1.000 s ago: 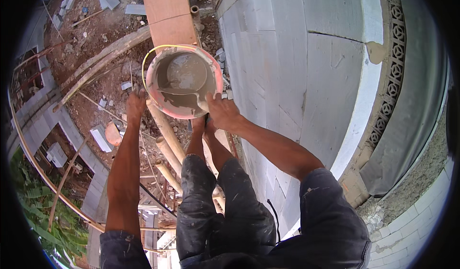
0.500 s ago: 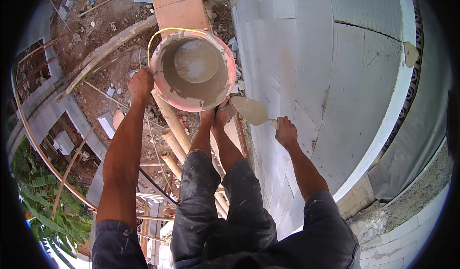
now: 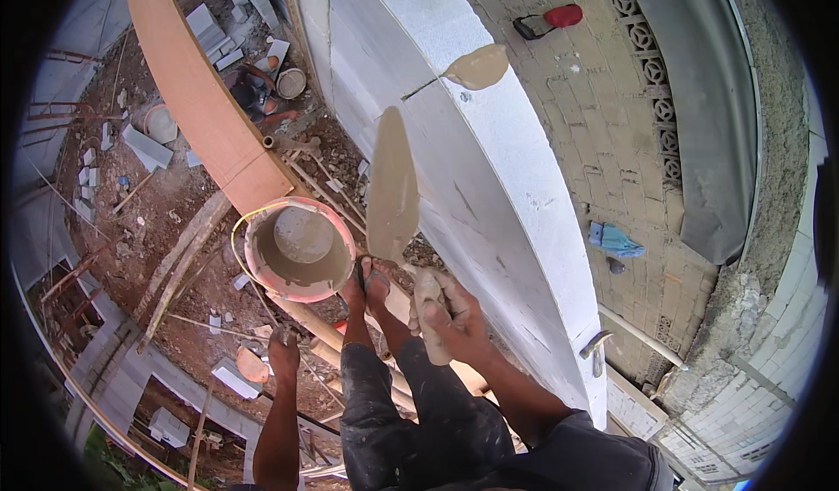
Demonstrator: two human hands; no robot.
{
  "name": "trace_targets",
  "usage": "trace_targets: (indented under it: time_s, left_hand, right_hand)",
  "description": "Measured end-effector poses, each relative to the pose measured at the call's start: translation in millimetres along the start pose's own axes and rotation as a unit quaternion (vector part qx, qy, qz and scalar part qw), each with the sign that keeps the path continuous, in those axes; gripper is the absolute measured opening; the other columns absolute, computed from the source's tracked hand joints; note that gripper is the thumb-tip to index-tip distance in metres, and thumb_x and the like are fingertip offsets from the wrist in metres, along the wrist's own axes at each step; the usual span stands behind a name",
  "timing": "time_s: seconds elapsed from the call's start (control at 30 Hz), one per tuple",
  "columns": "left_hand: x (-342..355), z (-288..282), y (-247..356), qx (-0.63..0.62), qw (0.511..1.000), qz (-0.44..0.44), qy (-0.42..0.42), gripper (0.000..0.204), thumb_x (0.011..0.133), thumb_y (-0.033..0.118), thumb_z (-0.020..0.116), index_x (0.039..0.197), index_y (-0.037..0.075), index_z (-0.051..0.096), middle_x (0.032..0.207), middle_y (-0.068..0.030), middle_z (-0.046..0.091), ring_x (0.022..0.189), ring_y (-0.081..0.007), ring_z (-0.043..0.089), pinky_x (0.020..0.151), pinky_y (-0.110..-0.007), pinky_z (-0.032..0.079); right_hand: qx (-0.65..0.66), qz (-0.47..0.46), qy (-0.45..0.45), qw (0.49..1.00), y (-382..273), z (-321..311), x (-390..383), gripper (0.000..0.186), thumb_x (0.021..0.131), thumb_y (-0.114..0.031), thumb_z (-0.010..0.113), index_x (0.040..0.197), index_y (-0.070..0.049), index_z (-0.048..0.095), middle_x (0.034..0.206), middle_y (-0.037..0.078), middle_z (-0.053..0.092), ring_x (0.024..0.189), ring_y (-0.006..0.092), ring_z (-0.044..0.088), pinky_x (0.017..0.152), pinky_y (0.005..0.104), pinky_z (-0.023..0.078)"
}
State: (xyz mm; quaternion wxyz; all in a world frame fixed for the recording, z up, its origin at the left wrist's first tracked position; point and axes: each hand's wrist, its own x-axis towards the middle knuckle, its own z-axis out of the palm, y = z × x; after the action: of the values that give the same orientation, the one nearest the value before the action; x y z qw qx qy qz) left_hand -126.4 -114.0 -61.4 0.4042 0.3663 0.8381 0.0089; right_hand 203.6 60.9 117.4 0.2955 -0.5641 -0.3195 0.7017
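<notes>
My right hand [image 3: 454, 320] is wrapped round the mortar-smeared handle of a pointing trowel [image 3: 391, 189]. Its blade, coated in grey mortar, points away from me beside the block wall [image 3: 489, 220]. To the left of it stands a red bucket [image 3: 345, 233] with a yellow handle and wet mortar on its walls and bottom. My left hand [image 3: 283, 353] is closed, a little below the bucket and apart from it; what it grips, if anything, I cannot make out. A lump of mortar [image 3: 479, 67] sits on the wall's pale top edge, beyond the trowel.
A long orange board [image 3: 197, 71] runs away past the bucket. Bamboo poles [image 3: 306, 316] lie by my feet. Far below, a person [image 3: 253, 93] crouches on rubble-strewn ground. A curved metal tool [image 3: 597, 344] rests on the wall's near end; a blue cloth [image 3: 616, 239] lies beyond it.
The view has swung to the right and farther out, bringing the wall's top into sight. My right hand has lifted the trowel nearer, blade now pointing away. My left hand has come away from the bucket's side.
</notes>
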Motion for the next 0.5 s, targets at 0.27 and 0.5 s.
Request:
trace_targets:
  time_s: [0.27,0.5]
  left_hand:
    - [-168.5,-17.5,74.1,0.07,0.958,0.158,-0.229,0.047,0.086,0.03,0.065,0.125,0.003,0.061,0.131,-0.0277,0.052,0.122,-0.0441,0.05,0.105,-0.048,0.039]
    - [-178.5,-22.7,74.3,0.092,0.958,0.152,-0.223,0.048,0.087,0.034,0.063,0.126,0.006,0.061,0.142,-0.0271,0.041,0.126,-0.0461,0.044,0.107,-0.051,0.036]
  right_hand:
    - [0.208,0.049,0.173,0.961,-149.2,-70.1,26.5,0.041,0.102,-0.035,0.044,0.133,-0.008,0.045,0.08,0.009,0.057,0.051,0.0173,0.057,0.039,0.0312,0.047]
    - [0.12,0.073,0.192,0.971,-189.3,-42.1,57.9,0.038,0.102,-0.031,0.044,0.131,-0.006,0.045,0.078,0.009,0.054,0.05,0.0172,0.055,0.038,0.0322,0.048]
